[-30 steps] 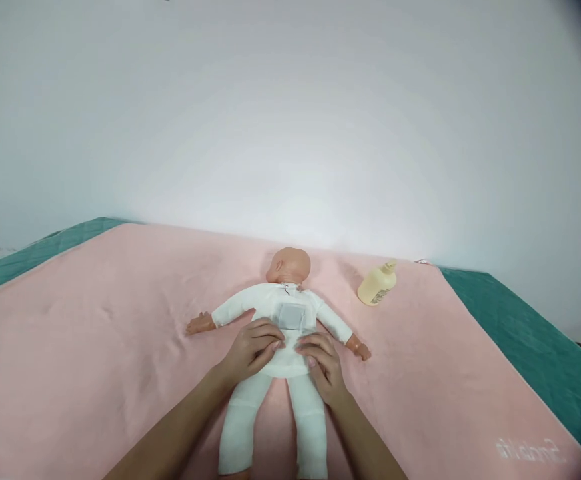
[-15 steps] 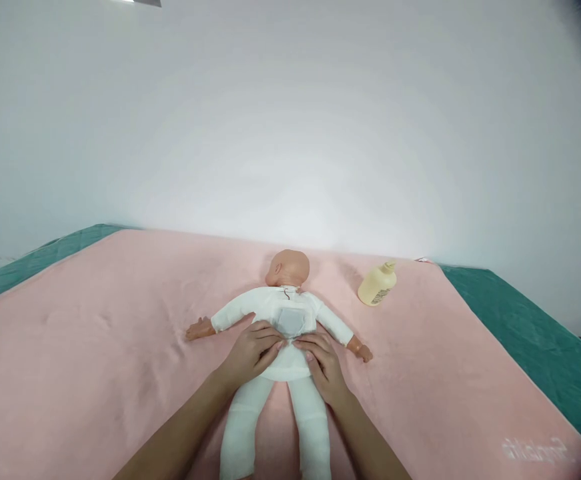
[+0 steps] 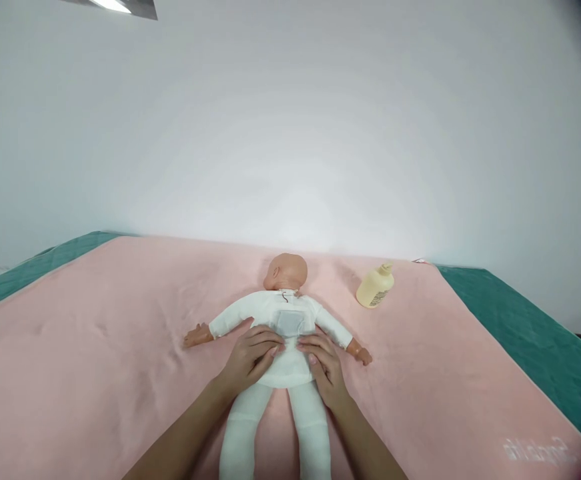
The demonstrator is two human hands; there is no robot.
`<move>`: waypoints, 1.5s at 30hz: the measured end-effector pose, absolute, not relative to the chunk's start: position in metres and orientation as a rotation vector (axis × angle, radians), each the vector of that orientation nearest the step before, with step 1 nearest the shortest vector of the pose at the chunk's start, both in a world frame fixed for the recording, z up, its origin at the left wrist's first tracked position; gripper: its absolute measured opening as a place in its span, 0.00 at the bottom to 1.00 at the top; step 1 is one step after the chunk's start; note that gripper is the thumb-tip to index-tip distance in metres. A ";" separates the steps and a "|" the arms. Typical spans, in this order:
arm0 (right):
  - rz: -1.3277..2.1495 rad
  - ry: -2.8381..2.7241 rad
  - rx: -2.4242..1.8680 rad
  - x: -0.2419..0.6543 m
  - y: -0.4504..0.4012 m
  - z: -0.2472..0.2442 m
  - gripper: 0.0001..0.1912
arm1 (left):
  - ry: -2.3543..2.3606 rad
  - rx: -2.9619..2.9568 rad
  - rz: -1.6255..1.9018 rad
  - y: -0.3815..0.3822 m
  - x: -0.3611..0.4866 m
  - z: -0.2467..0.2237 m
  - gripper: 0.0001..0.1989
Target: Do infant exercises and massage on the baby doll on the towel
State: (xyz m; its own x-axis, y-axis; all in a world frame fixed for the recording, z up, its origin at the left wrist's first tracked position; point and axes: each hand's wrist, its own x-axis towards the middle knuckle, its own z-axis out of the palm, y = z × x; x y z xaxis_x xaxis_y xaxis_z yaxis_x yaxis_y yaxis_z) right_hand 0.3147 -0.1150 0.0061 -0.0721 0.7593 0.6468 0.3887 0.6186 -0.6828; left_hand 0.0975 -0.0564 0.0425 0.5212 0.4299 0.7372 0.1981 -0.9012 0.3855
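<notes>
A baby doll [image 3: 286, 372] in a white cloth body lies stretched out on its front, head up the picture, arms spread to both sides. A grey rectangular patch [image 3: 290, 323] is set in its upper back. My left hand [image 3: 251, 355] rests on the left side of the lower back, fingers extended toward the middle and thumb apart. Opposite it, my right hand [image 3: 325, 367] lies on the right side, fingers likewise stretched inward. Fingertips of both hands touch the cloth just below the patch, with a small gap between the hands. Neither one holds anything.
A pale yellow pump bottle [image 3: 375, 287] stands to the right of the doll's head. Pink cloth [image 3: 95, 373] covers the surface, with a green layer [image 3: 515, 317] showing at both sides. Behind rises a plain white wall [image 3: 290, 133].
My fingertips have moved slightly apart across the doll's back, widening the gap between the hands. The camera view has tilted a little, showing more of the lamp at the top left.
</notes>
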 end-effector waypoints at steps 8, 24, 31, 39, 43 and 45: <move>0.419 -1.756 -1.002 0.316 -0.111 0.001 0.18 | 0.656 2.570 1.242 -0.054 0.097 0.040 0.15; 0.493 -1.778 -1.087 0.315 -0.109 0.004 0.18 | 0.764 2.588 1.143 -0.054 0.101 0.045 0.13; 0.458 -1.734 -1.065 0.313 -0.110 0.008 0.17 | 0.690 2.525 1.188 -0.055 0.098 0.047 0.13; 0.389 -1.708 -0.996 0.311 -0.087 0.030 0.16 | 0.738 2.535 1.064 -0.041 0.095 0.050 0.16; 0.334 -1.771 -0.956 0.311 -0.075 0.031 0.16 | 0.778 2.638 1.042 -0.039 0.097 0.050 0.15; 0.307 -1.779 -0.934 0.312 -0.071 0.028 0.16 | 0.796 2.660 1.043 -0.040 0.098 0.051 0.15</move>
State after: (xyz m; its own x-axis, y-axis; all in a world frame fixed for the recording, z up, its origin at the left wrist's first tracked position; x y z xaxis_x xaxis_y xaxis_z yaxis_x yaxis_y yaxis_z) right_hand 0.3120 -0.0714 0.0277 -0.1408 0.7167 0.6830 0.4460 0.6618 -0.6025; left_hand 0.0979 -0.0402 0.0506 0.6117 0.5392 0.5788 0.4166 -0.8416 0.3437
